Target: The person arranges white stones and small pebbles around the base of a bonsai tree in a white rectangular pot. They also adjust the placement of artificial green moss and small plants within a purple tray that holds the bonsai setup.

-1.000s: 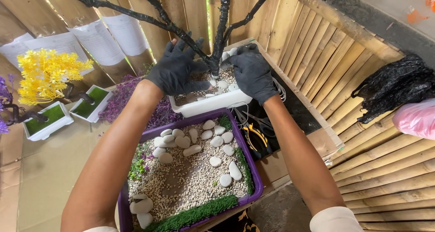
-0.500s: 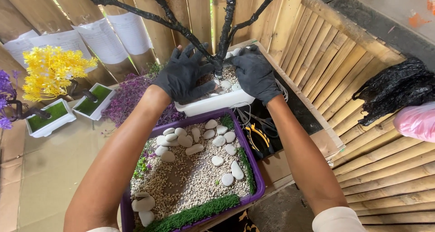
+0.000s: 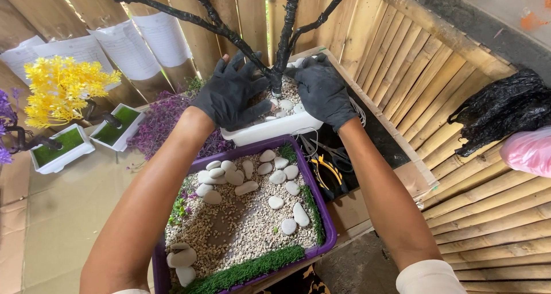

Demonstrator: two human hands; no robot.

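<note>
Both my hands wear black gloves. My left hand lies flat, fingers spread, on the pebbles in a white rectangular pot. My right hand presses down on the pot's other side. Between them rises a bare tree trunk wrapped in black, with branches spreading up and left. Just in front of the pot lies a purple tray filled with fine gravel, white stones and a strip of green turf.
A yellow artificial tree in a white pot and a second turf-filled white pot stand at left. Purple foliage lies behind the tray. Yellow-handled pliers rest right of the tray. Bamboo fencing, black bag at right.
Both hands have shifted slightly on the pebbles around the trunk, and the view has moved a little closer. The pot and tray have stayed in place.
</note>
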